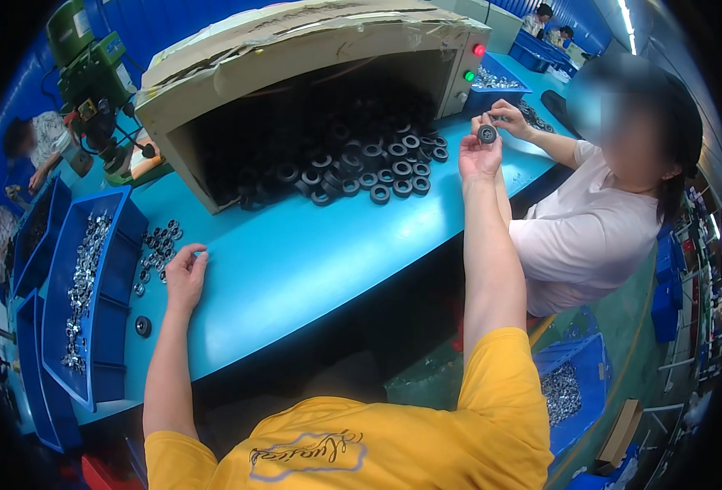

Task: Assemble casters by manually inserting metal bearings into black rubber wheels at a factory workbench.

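My right hand (480, 159) is raised at the far right of the table, its fingers closed on a small black wheel (487, 133) with a metal centre. Close beside it is a co-worker's hand (510, 119). Over the left part of the table, my left hand (184, 278) has its fingers bent with thumb and forefinger together; whatever is between them is too small to make out. Small shiny metal parts (162, 242) lie loose just left of that hand. A single black wheel (143, 326) rests nearer to me.
A beige box-shaped machine (312, 61) with a wide opening stands on the blue table (296, 278); black rings (379, 193) spill from it. Blue bins (112, 327) of metal parts stand at left. A green drill press (91, 90) is behind. A co-worker (590, 237) sits at right.
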A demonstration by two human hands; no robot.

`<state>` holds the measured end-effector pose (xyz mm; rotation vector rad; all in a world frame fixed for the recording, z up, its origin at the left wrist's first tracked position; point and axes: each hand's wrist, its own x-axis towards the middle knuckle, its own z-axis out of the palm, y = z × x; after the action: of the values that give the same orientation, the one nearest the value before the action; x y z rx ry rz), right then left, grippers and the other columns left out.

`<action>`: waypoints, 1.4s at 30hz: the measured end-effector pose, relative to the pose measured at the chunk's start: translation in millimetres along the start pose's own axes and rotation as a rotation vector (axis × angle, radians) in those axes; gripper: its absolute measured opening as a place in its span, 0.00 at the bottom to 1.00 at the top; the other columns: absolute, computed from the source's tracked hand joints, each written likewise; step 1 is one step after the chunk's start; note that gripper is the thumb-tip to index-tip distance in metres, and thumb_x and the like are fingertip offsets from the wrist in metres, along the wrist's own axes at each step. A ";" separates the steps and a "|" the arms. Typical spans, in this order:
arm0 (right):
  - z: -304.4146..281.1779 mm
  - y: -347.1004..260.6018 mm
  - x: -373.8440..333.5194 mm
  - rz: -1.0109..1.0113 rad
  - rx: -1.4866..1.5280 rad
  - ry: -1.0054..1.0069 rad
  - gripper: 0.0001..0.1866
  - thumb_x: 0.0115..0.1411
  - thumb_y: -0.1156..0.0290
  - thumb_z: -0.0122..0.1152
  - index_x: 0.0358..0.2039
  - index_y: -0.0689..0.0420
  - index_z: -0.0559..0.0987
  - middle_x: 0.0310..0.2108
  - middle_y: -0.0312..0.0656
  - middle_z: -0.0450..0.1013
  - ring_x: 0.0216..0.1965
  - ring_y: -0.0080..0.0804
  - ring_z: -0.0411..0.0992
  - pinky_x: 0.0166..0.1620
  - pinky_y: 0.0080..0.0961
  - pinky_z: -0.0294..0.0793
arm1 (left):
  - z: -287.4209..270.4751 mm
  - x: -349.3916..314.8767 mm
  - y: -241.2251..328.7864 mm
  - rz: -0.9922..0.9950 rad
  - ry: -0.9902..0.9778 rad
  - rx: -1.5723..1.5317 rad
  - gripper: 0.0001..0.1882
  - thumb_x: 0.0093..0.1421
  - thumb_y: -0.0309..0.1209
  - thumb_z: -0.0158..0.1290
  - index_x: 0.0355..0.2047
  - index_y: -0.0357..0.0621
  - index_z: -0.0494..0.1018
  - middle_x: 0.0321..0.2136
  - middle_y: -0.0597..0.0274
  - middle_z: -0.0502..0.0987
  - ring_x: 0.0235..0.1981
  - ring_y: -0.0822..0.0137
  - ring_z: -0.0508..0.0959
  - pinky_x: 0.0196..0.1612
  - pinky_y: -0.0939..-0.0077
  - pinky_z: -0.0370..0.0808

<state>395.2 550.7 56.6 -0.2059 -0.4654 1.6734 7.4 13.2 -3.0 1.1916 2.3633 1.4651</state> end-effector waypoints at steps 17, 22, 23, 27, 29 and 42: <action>-8.1 -0.2 0.2 0.010 -0.026 0.062 0.29 0.76 0.44 0.38 0.58 0.54 0.75 0.42 0.40 0.75 0.35 0.25 0.72 0.36 0.21 0.78 | -3.9 -3.2 11.4 0.002 0.011 0.042 0.07 0.64 0.27 0.60 0.41 0.40 0.81 0.19 0.74 0.68 0.22 0.81 0.65 0.26 0.81 0.62; -10.9 0.6 0.9 0.008 -0.038 0.089 0.29 0.75 0.42 0.42 0.55 0.55 0.75 0.40 0.40 0.74 0.35 0.26 0.72 0.37 0.23 0.78 | -2.3 -2.1 7.9 -0.001 0.010 0.019 0.07 0.64 0.27 0.60 0.41 0.40 0.81 0.19 0.74 0.68 0.22 0.81 0.64 0.26 0.81 0.62; -10.5 1.1 0.3 0.022 -0.033 0.101 0.28 0.74 0.42 0.45 0.55 0.55 0.75 0.41 0.40 0.74 0.35 0.26 0.72 0.37 0.23 0.79 | -3.0 -2.0 7.0 -0.004 0.010 0.011 0.07 0.64 0.27 0.60 0.41 0.40 0.81 0.19 0.74 0.68 0.22 0.81 0.64 0.26 0.81 0.62; -14.3 0.4 3.3 0.007 -0.022 0.100 0.28 0.70 0.47 0.59 0.56 0.58 0.74 0.43 0.41 0.74 0.38 0.28 0.73 0.40 0.23 0.80 | -3.4 -2.4 8.9 -0.018 0.009 -0.018 0.06 0.64 0.27 0.60 0.41 0.39 0.80 0.19 0.74 0.68 0.22 0.81 0.64 0.26 0.81 0.62; -15.6 1.0 4.7 -0.030 -0.035 0.053 0.25 0.67 0.52 0.65 0.56 0.55 0.74 0.42 0.38 0.75 0.37 0.25 0.74 0.41 0.21 0.79 | -3.7 -3.0 10.7 -0.014 0.010 -0.005 0.06 0.65 0.26 0.60 0.41 0.39 0.80 0.19 0.74 0.68 0.22 0.81 0.64 0.26 0.81 0.62; -21.8 0.8 16.9 -0.286 -0.325 -0.139 0.26 0.59 0.88 0.66 0.57 0.58 0.73 0.52 0.48 0.77 0.52 0.39 0.78 0.53 0.28 0.80 | 0.2 -0.2 4.0 -0.011 0.014 -0.008 0.06 0.65 0.25 0.58 0.41 0.37 0.80 0.18 0.76 0.66 0.22 0.81 0.62 0.25 0.80 0.59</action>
<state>400.3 571.3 38.9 -0.2483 -0.8334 1.3309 9.9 14.1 0.1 1.1677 2.3675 1.4828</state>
